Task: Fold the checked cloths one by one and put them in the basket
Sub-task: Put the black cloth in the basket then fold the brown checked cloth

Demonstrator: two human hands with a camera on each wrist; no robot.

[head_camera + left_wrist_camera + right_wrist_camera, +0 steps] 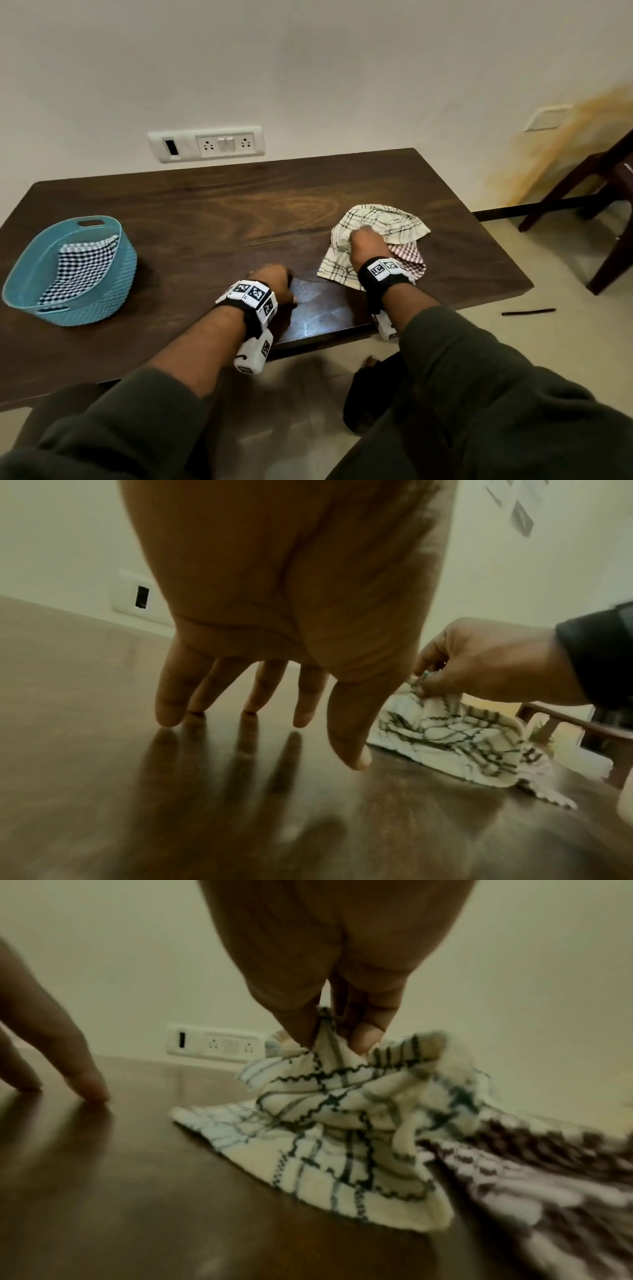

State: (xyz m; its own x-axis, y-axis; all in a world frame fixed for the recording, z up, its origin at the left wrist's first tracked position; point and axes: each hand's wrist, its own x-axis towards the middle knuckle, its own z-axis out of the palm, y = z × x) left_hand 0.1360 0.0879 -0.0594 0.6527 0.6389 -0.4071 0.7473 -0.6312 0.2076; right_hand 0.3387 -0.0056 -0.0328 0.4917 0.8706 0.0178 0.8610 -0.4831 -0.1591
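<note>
Head view: basket with checked cloth.

Basket at table's left (one cloth inside) — two cloths heaped right.

Pinching cream checked cloth with right hand, lying over pink one; left hand hovering near tabletop; basket sitting left.

You get dim, yellowish indoor light; the glossy worktop mirrors glare and finger shadows (wrist views blurred, edges bent and soft).
</note>
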